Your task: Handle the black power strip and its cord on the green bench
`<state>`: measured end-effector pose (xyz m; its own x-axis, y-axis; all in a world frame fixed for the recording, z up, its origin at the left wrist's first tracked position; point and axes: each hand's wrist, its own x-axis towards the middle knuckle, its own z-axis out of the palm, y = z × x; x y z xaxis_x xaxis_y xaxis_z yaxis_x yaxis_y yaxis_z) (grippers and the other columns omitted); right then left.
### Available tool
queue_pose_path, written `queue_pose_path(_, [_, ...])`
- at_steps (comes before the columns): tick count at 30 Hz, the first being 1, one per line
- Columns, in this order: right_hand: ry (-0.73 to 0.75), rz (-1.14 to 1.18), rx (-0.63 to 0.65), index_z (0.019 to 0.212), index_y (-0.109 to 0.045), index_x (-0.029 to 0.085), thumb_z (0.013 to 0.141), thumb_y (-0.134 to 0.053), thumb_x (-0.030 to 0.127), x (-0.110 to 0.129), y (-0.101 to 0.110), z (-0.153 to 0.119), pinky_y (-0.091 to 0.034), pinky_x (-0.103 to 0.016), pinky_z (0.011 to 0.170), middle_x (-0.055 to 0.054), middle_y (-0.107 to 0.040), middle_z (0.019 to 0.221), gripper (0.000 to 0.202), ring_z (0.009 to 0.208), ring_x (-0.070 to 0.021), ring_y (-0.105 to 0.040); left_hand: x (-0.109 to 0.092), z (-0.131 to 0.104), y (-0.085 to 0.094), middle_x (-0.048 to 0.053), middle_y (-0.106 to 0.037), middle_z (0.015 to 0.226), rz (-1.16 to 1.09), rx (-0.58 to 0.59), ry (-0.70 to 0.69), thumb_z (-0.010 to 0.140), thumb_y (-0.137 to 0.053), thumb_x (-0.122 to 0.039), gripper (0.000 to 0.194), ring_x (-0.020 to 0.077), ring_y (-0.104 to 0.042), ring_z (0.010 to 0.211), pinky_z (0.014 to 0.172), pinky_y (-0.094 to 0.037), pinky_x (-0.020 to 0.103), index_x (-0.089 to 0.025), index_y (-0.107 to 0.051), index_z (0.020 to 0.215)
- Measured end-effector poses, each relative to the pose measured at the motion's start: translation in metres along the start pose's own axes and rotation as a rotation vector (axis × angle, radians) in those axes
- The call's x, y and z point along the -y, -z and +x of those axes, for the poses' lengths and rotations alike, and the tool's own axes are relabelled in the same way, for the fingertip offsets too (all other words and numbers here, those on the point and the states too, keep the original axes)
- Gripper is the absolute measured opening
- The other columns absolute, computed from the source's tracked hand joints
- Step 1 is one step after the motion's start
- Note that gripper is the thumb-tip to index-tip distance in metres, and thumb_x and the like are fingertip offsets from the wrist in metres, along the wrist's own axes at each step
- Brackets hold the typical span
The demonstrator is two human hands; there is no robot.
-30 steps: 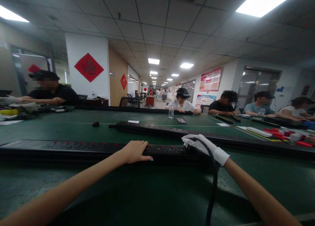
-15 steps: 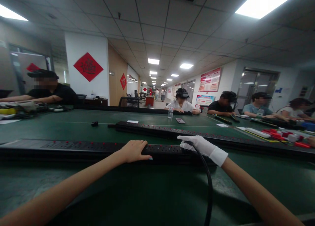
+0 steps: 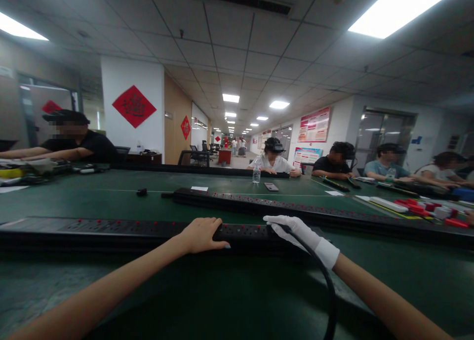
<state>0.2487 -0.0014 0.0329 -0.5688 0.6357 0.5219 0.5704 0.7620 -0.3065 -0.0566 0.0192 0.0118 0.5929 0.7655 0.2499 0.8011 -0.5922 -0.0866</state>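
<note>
A long black power strip (image 3: pixel 151 230) with sockets and a row of red dots lies lengthwise across the green table in front of me. Bare and closed over the strip, my left hand (image 3: pixel 202 234) has its fingers over the far edge and its thumb along the near side. To the right, my white-gloved right hand (image 3: pixel 292 231) grips the end of a thick black cable (image 3: pixel 328 285), at the strip's top. The cable's plug is mostly hidden by the glove. From that hand the cable curves down toward the bottom edge of the view.
Behind lies a second black power strip (image 3: pixel 237 200). A small black part (image 3: pixel 141 192), a bottle (image 3: pixel 256 173), a phone (image 3: pixel 271 187) and paper (image 3: pixel 200 189) are on the table (image 3: pixel 140 285). Red and white parts (image 3: pixel 425 209) lie at right. Several co-workers sit around.
My right hand has shifted slightly left and lower, its fingers drawn closer together. The cable's lower part has swung right. My left hand keeps its place on the strip; the view has tilted up slightly.
</note>
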Motion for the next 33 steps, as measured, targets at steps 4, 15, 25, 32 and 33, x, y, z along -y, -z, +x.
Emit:
queue_pose_path(4, [-0.058, -0.067, -0.038, 0.114, -0.054, 0.024, 0.083, -0.042, 0.028, 0.005, 0.002, -0.008, -0.045, -0.031, 0.086, -0.003, -0.060, 0.107, 0.033, 0.094, -0.0165, -0.058, 0.001, -0.001, -0.002, 0.012, -0.060, 0.097, -0.007, 0.011, 0.016, 0.068, -0.029, -0.076, 0.074, 0.0278, -0.056, 0.088, 0.077, -0.040, 0.038, -0.016, -0.051, 0.105])
queue_pose_path(15, [-0.195, -0.264, -0.215, 0.111, -0.054, 0.030, 0.084, -0.041, 0.031, -0.004, -0.016, -0.017, -0.047, -0.028, 0.081, 0.001, -0.061, 0.106, 0.031, 0.090, -0.0149, -0.059, -0.061, 0.054, 0.030, 0.019, -0.050, 0.118, -0.012, 0.037, -0.148, 0.063, -0.026, -0.080, 0.100, 0.0302, -0.051, 0.101, 0.082, -0.037, 0.039, -0.009, -0.018, 0.134])
queue_pose_path(25, [-0.164, -0.209, -0.226, 0.102, -0.055, 0.019, 0.081, -0.044, 0.032, -0.012, -0.017, -0.021, -0.046, -0.029, 0.080, -0.006, -0.062, 0.099, 0.027, 0.088, -0.0168, -0.058, -0.128, 0.097, -0.012, 0.019, -0.050, 0.116, -0.036, -0.066, -0.120, 0.070, -0.043, -0.064, 0.092, 0.0305, -0.052, 0.098, 0.080, -0.038, 0.039, -0.010, -0.005, 0.134])
queue_pose_path(32, [-0.122, -0.190, -0.201, 0.099, -0.056, 0.020, 0.080, -0.046, 0.034, -0.015, -0.017, -0.022, -0.044, -0.028, 0.079, -0.006, -0.062, 0.096, 0.026, 0.086, -0.0169, -0.058, -0.126, 0.091, -0.013, 0.019, -0.051, 0.113, -0.028, -0.069, -0.159, 0.072, -0.044, -0.060, 0.086, 0.0309, -0.053, 0.096, 0.076, -0.041, 0.038, -0.009, -0.008, 0.131])
queue_pose_path(33, [-0.111, -0.194, -0.199, 0.097, -0.056, 0.019, 0.080, -0.046, 0.034, -0.015, -0.016, -0.021, -0.044, -0.028, 0.080, -0.006, -0.062, 0.096, 0.025, 0.086, -0.0168, -0.057, -0.126, 0.091, -0.012, 0.018, -0.051, 0.114, -0.028, -0.068, -0.159, 0.073, -0.044, -0.060, 0.085, 0.0309, -0.053, 0.097, 0.076, -0.041, 0.038, -0.009, -0.008, 0.131])
